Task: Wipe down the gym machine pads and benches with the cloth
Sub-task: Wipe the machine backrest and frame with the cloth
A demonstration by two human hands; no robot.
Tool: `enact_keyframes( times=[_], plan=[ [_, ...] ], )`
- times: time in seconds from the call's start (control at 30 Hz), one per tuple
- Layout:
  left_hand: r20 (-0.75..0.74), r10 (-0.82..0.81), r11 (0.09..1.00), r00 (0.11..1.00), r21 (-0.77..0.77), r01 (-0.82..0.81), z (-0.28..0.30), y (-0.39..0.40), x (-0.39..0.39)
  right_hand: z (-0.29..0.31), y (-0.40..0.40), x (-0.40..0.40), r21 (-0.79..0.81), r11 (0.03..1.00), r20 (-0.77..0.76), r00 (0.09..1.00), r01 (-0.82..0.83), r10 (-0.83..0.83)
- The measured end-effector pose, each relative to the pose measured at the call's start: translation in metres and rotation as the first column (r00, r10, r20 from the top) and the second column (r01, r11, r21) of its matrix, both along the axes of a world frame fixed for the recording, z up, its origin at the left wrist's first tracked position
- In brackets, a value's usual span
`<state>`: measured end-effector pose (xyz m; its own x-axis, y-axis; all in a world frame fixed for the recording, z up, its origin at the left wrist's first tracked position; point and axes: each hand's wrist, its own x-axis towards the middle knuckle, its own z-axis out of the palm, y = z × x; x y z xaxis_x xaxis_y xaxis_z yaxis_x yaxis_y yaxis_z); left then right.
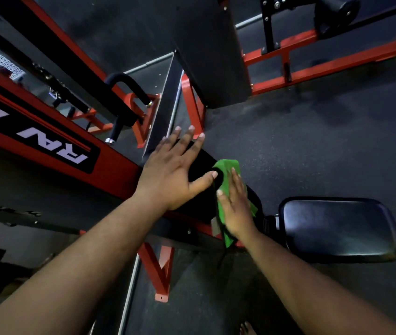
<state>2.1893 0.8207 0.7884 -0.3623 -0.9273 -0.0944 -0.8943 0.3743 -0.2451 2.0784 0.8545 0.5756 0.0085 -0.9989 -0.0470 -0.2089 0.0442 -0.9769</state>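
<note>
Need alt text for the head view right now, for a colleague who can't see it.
The right hand presses a green cloth flat against a black machine pad while the left hand rests open on it. A black padded seat sits right; red frame left.

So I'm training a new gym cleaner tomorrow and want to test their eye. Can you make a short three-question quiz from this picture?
1. True or false: the green cloth lies under the right hand.
2. Multiple choice: the left hand is A) gripping the curved black handle, B) resting flat with spread fingers on the black roller pad, C) holding the cloth.
3. Fill in: the black seat pad at the right has no hand or ____ on it.

Key: 1 true; 2 B; 3 cloth.
</note>
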Motion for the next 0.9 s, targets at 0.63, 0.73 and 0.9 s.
enact_keyframes(
  times=[0.63, 0.73, 0.9],
  plan=[
    [0.382, -0.266, 0.950, 0.885, 0.258, 0.175, 0.011, -0.016, -0.014, -0.013, -0.041, 0.001, 0.176, 0.982, 0.056, 0.995, 0.067, -0.078],
    [0.384, -0.354, 0.920, 0.853, 0.304, 0.246, 0.014, -0.019, -0.012, -0.008, -0.045, -0.001, 0.016, 1.000, 0.018, 1.000, 0.012, -0.013],
    [0.365, -0.387, 0.904, 0.847, 0.330, 0.271, 0.017, -0.021, -0.010, -0.091, -0.032, -0.029, 0.270, 0.961, 0.077, 0.994, 0.059, -0.083]
  ],
)
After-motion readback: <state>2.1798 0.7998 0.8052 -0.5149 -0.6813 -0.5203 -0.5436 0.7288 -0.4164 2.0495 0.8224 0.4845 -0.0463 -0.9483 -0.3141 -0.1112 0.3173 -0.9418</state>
